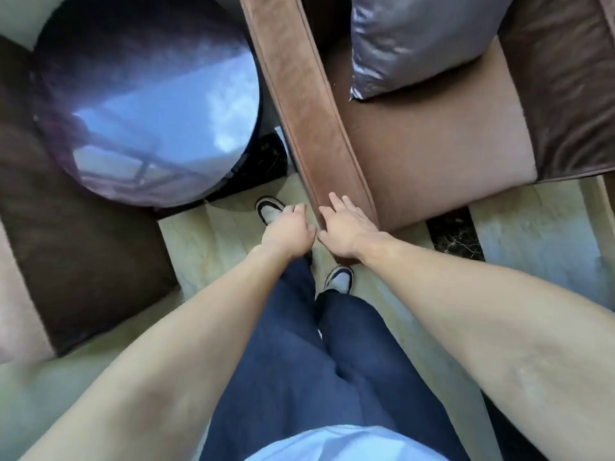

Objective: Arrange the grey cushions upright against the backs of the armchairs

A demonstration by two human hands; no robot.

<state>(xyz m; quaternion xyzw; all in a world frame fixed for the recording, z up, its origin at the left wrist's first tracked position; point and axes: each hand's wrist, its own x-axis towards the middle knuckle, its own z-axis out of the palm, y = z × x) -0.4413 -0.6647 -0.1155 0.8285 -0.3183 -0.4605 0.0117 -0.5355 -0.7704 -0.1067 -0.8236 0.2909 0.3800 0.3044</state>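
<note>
A shiny grey cushion (pixel 419 41) rests at the back of the seat of a brown armchair (pixel 442 154) at the upper right; its top is cut off by the frame edge. My right hand (pixel 346 227) hangs with fingers spread at the front end of that chair's left armrest (pixel 309 104), holding nothing. My left hand (pixel 289 229) is beside it over the floor, fingers curled loosely, with nothing in it. A second brown armchair (pixel 66 247) fills the left edge; no cushion shows on it.
A round glossy dark side table (pixel 146 101) stands between the two armchairs. My legs in blue trousers (pixel 316 361) and shoes stand on the pale tiled floor (pixel 206 261) in the gap before the table.
</note>
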